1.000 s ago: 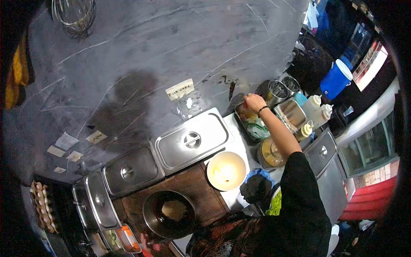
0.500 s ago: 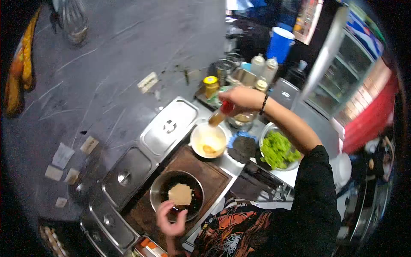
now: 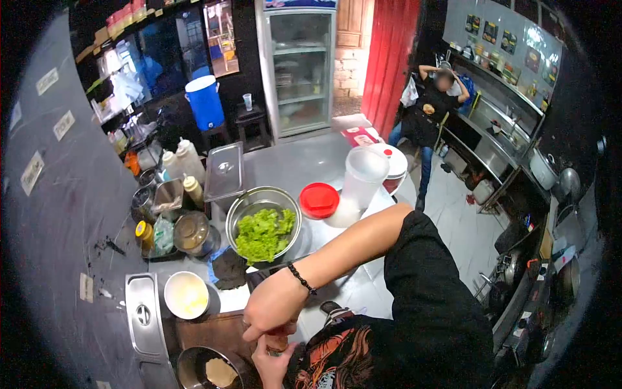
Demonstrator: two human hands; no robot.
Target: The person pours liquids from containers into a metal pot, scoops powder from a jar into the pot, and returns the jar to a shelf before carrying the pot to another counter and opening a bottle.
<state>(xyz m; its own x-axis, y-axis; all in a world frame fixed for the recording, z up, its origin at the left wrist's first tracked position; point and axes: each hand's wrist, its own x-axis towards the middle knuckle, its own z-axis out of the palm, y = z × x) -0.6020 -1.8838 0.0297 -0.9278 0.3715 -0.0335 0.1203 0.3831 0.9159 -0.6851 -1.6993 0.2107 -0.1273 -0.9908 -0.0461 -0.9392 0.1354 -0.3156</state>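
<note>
My right hand (image 3: pixel 275 305), with a dark beaded bracelet at the wrist, is closed over the top of a small spice jar (image 3: pixel 277 341) with brownish contents. From below, my left hand (image 3: pixel 272 364) closes around the same jar, and most of it is hidden by my fingers. Left of the hands, a metal bowl (image 3: pixel 188 363) holds dark liquid and a mound of tan powder (image 3: pixel 221 373). Beyond it stands a white bowl (image 3: pixel 173 298) with a pale yellow mixture. A brown board (image 3: pixel 207 332) lies between the two bowls and my hands.
Green lettuce (image 3: pixel 264 235) fills a steel bowl (image 3: pixel 295 214). Near it are a red lid (image 3: pixel 319 200), a plastic pitcher (image 3: pixel 364 175), squeeze bottles (image 3: pixel 189 159) and lidded steel pans (image 3: pixel 144 311). A glass-door fridge (image 3: pixel 298 71) stands behind. Another person (image 3: pixel 427 117) leans back at the far right.
My view has swung right. My right hand has brought the spice jar from near the white bowl down to my left hand, which has left the metal bowl and now grips the jar too.
</note>
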